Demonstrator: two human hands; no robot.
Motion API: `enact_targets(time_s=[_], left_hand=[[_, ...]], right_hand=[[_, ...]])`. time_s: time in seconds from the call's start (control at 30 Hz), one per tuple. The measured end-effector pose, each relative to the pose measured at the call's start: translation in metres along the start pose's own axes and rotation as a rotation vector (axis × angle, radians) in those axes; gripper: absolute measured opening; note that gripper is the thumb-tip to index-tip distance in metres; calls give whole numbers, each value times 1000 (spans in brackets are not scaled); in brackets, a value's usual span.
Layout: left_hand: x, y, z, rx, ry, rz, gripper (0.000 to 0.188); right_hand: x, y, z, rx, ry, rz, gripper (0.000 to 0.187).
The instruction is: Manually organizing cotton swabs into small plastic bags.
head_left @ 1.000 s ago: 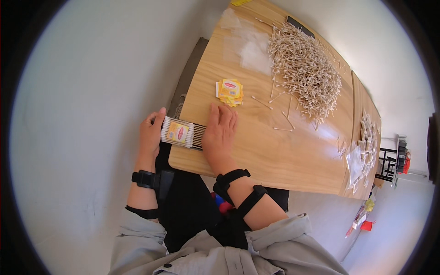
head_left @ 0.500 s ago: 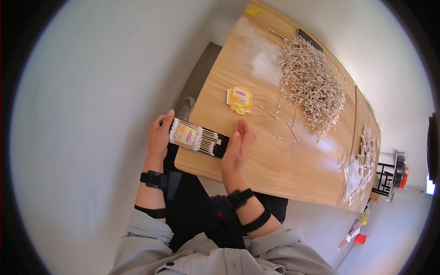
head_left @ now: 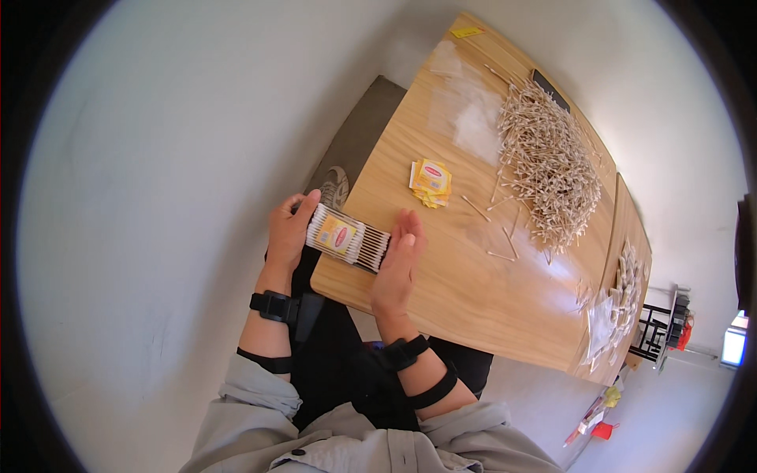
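My left hand (head_left: 290,230) grips one end of a flat row of white-tipped cotton swabs (head_left: 372,249), thumb along the near edge. A yellow-and-white card (head_left: 337,234) with a red oval lies over the swabs' left part. Dark backing shows between the sticks; its full shape is hidden. My right hand (head_left: 398,264) is held upright at the row's other end, fingers stretched out, its palm side against or very close to the swab tips. The row sits at the table's near left corner.
On the wooden table (head_left: 465,292) lie a stack of yellow cards (head_left: 430,184), a large heap of cotton swabs (head_left: 548,162), a few loose swabs, and clear plastic sheets (head_left: 473,118). Filled swab packs (head_left: 623,292) lie at the far right.
My right hand has moved in toward my left. The swab tips at the right end, staggered before, now form an even line, and the bare dark strip there is covered.
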State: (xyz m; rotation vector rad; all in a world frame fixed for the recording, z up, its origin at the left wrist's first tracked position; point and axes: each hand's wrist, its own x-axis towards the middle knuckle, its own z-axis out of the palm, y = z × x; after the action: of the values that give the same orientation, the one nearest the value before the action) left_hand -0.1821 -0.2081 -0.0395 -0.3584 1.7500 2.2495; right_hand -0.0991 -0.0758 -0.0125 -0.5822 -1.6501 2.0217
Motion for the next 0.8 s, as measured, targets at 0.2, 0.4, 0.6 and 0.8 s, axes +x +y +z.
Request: enact_targets(time_s=[0.2,0.4,0.6,0.8], left_hand=[[-3,4,3,-12,16,-19,28],[-2,-1,1,35,2,32,29],[3,-7,-3,41,-14,7,30],[-1,-3,1,-130,-12,-58,29]], right_hand=[[-8,1,5,-40,-33,12,48],[-7,6,27,3,-27,1,45],[-2,6,45,123,16,67,45],[0,5,36,214,-47,90,48]])
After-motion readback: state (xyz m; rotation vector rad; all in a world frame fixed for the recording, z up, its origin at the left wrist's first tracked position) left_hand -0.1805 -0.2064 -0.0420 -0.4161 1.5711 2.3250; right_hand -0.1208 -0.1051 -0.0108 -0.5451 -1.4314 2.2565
